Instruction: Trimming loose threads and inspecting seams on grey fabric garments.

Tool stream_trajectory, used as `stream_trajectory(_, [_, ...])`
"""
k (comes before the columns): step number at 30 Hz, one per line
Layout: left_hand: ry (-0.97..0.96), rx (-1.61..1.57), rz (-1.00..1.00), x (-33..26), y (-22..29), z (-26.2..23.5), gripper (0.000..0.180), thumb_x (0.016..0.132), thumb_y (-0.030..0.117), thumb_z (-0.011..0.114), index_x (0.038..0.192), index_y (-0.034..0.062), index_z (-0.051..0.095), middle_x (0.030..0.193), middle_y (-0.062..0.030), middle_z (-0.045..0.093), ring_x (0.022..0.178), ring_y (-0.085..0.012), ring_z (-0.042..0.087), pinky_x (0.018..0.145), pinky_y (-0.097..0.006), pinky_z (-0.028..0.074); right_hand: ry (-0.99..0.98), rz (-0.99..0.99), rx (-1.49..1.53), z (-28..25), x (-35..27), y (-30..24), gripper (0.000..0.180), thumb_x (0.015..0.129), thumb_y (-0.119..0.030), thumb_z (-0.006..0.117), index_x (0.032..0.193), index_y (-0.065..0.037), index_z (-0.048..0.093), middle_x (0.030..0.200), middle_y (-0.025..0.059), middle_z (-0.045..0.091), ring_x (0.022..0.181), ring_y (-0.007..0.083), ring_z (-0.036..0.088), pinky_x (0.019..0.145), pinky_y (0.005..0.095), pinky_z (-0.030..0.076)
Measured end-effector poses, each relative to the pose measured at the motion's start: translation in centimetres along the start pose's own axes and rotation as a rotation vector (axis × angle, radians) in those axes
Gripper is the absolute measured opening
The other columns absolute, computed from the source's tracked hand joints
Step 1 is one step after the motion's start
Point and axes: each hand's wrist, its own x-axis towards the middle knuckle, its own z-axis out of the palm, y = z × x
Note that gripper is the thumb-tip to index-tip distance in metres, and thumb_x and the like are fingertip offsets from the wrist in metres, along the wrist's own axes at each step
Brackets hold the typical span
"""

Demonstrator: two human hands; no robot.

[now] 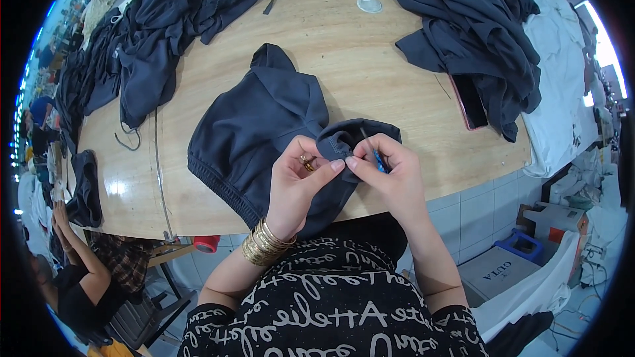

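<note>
Head view: one dark garment [241, 125], on table [357, 59], bulk left of the grip, left hand [295, 180] nearer; left and right hand [399, 170] both pinching its gathered edge; blue tool [380, 160] within right.

Dark phone [472, 107], round pale disc [369, 4], red container [206, 244]

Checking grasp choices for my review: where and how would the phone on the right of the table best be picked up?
Probably pinch the near end of the phone, coming from the near left over bare tabletop with the right hand, the closer one. It lies flat, left edge and near end exposed, while dark cloth covers its far end.
</note>
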Motion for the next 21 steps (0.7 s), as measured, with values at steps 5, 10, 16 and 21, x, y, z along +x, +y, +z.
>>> stream_trajectory(5, [-0.113, -0.015, -0.009, 0.2, -0.1, -0.7, 0.019, 0.079, -0.004, 0.063, 0.089, 0.0059, 0.05, 0.081, 0.0026, 0.057, 0.073, -0.0018, 0.05, 0.07, -0.017, 0.041, -0.169, 0.416, 0.796, -0.5, 0.1, 1.0, 0.008, 0.078, -0.005, 0.065, 0.083, -0.002, 0.059, 0.07, -0.0036, 0.054, 0.062, 0.0, 0.044, 0.053, 0.0154, 0.03])
stream_trajectory(10, [-0.12, 0.002, -0.049, 0.2, 0.4, -0.8, 0.018, 0.08, -0.003, 0.061, 0.09, 0.007, 0.05, 0.088, 0.0007, 0.059, 0.081, -0.0043, 0.053, 0.073, -0.019, 0.042, -0.128, 0.249, 0.42, -0.3, 0.2, 0.1, 0.01, 0.079, -0.008, 0.065, 0.082, -0.001, 0.06, 0.073, -0.0037, 0.054, 0.066, 0.0014, 0.045, 0.058, 0.0162, 0.034])
stream_trajectory(16, [-0.077, 0.06, -0.068, 0.3, 0.8, -0.7, 0.018, 0.079, -0.001, 0.063, 0.09, 0.0064, 0.051, 0.079, 0.0029, 0.057, 0.072, -0.0032, 0.052, 0.071, -0.018, 0.042, -0.097, 0.218, 0.305, -0.3, 0.4, -0.2, 0.012, 0.08, -0.01, 0.066, 0.08, -0.001, 0.059, 0.073, -0.0037, 0.054, 0.07, 0.0023, 0.045, 0.063, 0.0172, 0.036])
stream_trajectory(21, [-0.062, 0.015, -0.092, 0.2, 0.8, -0.9, 0.013, 0.081, 0.003, 0.063, 0.088, 0.0065, 0.052, 0.078, 0.0024, 0.057, 0.071, -0.0039, 0.053, 0.066, -0.018, 0.041, -0.093, 0.217, 0.296, -0.4, 0.4, 0.1, 0.011, 0.08, -0.009, 0.065, 0.08, -0.001, 0.058, 0.073, -0.0039, 0.053, 0.07, 0.002, 0.045, 0.063, 0.0172, 0.036])
